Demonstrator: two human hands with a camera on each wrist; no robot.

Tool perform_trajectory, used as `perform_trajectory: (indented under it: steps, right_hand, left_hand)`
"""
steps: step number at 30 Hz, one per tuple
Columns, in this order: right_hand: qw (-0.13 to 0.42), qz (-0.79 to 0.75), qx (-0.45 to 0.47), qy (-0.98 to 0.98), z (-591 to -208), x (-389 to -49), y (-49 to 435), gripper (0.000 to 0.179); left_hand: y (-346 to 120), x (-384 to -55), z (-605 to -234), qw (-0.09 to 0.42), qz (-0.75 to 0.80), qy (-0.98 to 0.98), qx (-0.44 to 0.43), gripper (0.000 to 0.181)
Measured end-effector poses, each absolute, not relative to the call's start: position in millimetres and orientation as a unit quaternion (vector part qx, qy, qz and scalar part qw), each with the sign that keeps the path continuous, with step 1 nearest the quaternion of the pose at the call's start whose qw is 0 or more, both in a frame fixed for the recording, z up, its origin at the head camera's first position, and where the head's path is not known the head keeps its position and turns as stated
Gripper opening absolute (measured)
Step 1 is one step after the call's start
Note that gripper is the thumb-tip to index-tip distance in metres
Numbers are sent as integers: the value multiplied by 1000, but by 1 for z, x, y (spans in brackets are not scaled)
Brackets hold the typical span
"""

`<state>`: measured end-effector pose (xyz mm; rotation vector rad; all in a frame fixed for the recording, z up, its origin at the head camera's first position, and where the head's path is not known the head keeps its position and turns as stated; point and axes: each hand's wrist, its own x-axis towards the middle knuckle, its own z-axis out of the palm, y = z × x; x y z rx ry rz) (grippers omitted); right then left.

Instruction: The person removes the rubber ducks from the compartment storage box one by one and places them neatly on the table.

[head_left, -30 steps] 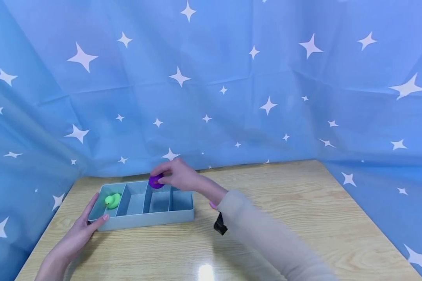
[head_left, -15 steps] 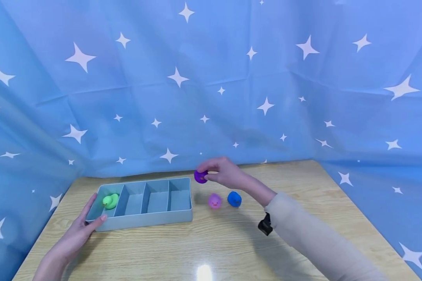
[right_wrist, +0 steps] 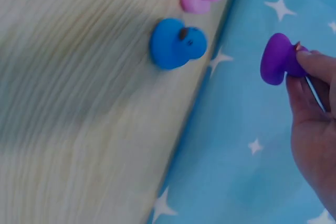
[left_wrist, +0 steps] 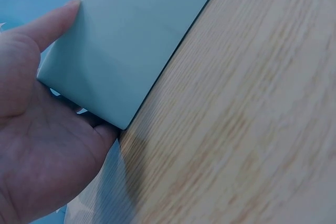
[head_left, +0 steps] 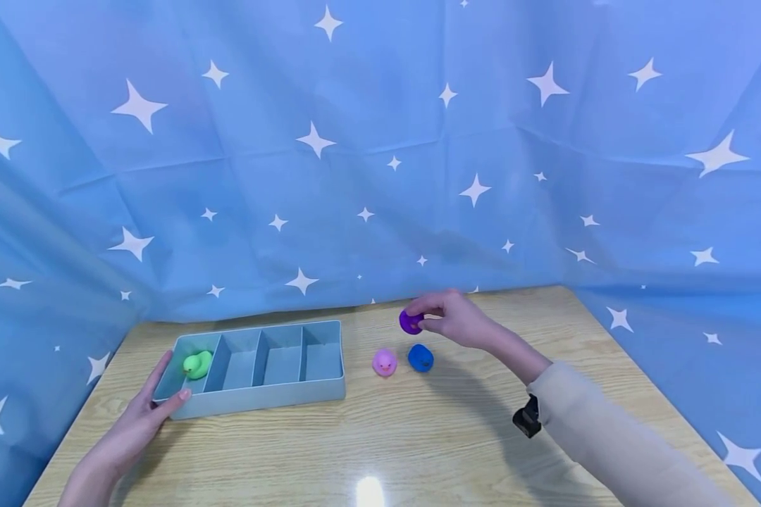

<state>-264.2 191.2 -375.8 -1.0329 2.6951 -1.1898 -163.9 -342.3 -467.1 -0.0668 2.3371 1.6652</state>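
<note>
- The container before me is a light blue tray (head_left: 260,400), divided into four compartments and lying toward the back left corner of the wooden table (head_left: 330,451).
- In its leftmost compartment sits a green duck (head_left: 197,365), upright, near the first divider, beak toward the tray's left end.
- My left hand (head_left: 138,415) is spread wide around the tray's front left corner: thumb against the front wall at the rim, fingers along the left end. My wrist view hides most of those fingers.
- My right hand (head_left: 458,321) pinches a purple duck (head_left: 409,323) between thumb and fingertips, raised over the table near its back edge, well to the right of the tray.
- A pink duck (head_left: 385,363) stands on the table near the tray's right end, apart from it.
- A blue duck (head_left: 421,358) stands just to the right of the pink one, not touching it.
- A black piece (head_left: 528,417) shows at the cuff of my pale right sleeve (head_left: 609,426).
- A blue, star-printed curtain (head_left: 380,105) hangs behind the table's back edge.
</note>
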Motion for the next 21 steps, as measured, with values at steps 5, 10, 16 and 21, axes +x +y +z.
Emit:
perform_trajectory:
  steps: [5,10,16,21]
  right_hand:
    - [11,-384,-307,871,-382,-260,208,25]
    - [9,-380,-299,875,-393,-259,222,26]
    - [14,-379,-286,880,-408,-256,239,26]
    - [25,-375,-266,887,-417,-252,251,25]
  left_hand:
    - [-344,-164,-467,140,572,808,-18,90]
    - [-343,-163,-467,136,572,809,-16,90]
    - [-342,-163,-466,138,571,809,-18,90]
    - [-342,-163,-467,137,571,810,-18,89]
